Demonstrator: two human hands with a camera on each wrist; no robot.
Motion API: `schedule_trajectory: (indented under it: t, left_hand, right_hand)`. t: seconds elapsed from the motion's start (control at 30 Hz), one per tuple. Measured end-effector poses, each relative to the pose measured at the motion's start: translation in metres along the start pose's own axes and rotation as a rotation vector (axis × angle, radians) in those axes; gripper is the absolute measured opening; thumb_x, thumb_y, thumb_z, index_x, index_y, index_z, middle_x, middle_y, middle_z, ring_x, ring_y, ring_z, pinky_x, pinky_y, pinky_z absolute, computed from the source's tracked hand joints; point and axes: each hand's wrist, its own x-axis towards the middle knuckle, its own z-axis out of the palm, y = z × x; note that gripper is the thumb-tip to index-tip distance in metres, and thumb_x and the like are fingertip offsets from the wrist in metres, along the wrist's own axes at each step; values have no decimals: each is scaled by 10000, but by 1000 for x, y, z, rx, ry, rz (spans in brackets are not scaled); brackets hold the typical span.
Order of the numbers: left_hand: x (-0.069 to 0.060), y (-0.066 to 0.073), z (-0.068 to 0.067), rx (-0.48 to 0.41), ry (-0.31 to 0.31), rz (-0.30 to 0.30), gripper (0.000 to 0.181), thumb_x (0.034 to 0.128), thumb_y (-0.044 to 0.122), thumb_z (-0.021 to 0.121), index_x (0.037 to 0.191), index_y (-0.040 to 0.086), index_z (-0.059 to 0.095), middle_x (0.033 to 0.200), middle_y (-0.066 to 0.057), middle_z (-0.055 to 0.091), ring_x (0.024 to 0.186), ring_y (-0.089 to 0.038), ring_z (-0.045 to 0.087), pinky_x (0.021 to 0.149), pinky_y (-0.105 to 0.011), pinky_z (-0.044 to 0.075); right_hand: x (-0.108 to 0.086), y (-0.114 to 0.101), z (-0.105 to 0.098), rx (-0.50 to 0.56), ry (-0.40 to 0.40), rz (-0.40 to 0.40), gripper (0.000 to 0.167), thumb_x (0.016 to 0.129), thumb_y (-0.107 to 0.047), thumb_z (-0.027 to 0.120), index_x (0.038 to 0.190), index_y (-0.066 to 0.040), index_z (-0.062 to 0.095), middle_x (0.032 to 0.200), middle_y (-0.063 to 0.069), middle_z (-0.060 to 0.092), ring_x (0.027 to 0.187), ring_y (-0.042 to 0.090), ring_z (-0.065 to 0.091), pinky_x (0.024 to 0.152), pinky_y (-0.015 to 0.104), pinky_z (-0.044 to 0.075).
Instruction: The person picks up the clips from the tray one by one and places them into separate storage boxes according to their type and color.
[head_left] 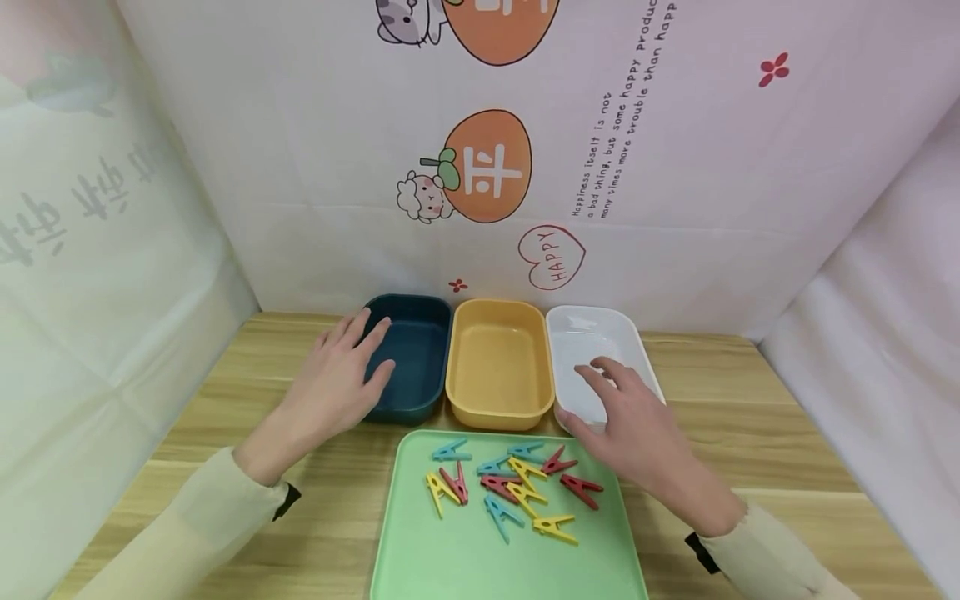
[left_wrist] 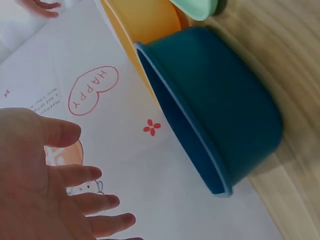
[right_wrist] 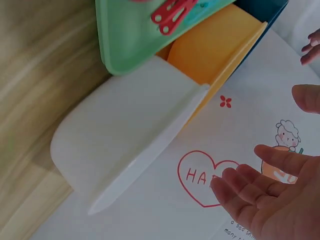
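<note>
My left hand (head_left: pixel 335 377) hovers over the left side of a dark teal bin (head_left: pixel 408 375), fingers spread and holding nothing. Above the white bin (head_left: pixel 600 321) is my right hand (head_left: pixel 633 421), its fingers slightly bent with nothing between them. Between those two bins stands a yellow bin (head_left: pixel 501 367). In the left wrist view the palm (left_wrist: pixel 35 185) is bare beside the teal bin. The right wrist view likewise shows a bare palm (right_wrist: pixel 285 205). Red, blue and yellow clothespins (head_left: pixel 553 527) lie scattered on a light green tray (head_left: pixel 465 567) in front of the bins.
The tray and bins rest on a wood-grain table (head_left: pixel 750 417). Right behind the bins rises a white printed cloth (head_left: pixel 337 233), and more white cloth hangs at both sides. The three bins stand side by side in a row.
</note>
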Motion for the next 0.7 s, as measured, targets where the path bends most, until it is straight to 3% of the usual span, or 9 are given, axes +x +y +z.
schedule_trajectory:
  t: [0.13, 0.27, 0.47, 0.7]
  left_hand:
    - [-7, -6, 2, -26, -4, -15, 638, 1099, 318, 538, 1641, 37, 353, 1695, -273, 223, 1527, -504, 255, 1212, -696, 242]
    - [-13, -11, 4, -51, 4, -25, 629, 1097, 299, 544, 1626, 7, 368, 1679, -289, 251, 1510, -526, 277, 1204, -694, 264]
    - [-20, -19, 7, -89, 16, -40, 619, 1093, 276, 568, 1600, -34, 393, 1637, -321, 319, 1487, -527, 326, 1186, -676, 319]
    - [-27, -28, 12, -155, 13, -70, 622, 1083, 257, 602, 1579, -65, 409, 1620, -347, 327, 1444, -545, 386, 1138, -687, 379]
  right_hand:
    - [-11, -3, 2, 55, -27, 14, 608, 935, -434, 791, 1397, -61, 660, 1394, 175, 588, 1254, 385, 573, 902, 592, 584]
    - [-21, -7, 3, 125, -62, 37, 585, 908, -371, 827, 1371, -50, 672, 1379, 171, 599, 1279, 385, 562, 954, 588, 567]
    - [-31, -11, 4, 229, -83, 55, 526, 889, -367, 854, 1308, -80, 716, 1299, 51, 685, 1064, 260, 676, 871, 493, 601]
    - [-38, -11, 7, 345, -152, 62, 474, 844, -343, 903, 1225, -102, 757, 1059, -72, 714, 862, 138, 603, 691, 307, 542]
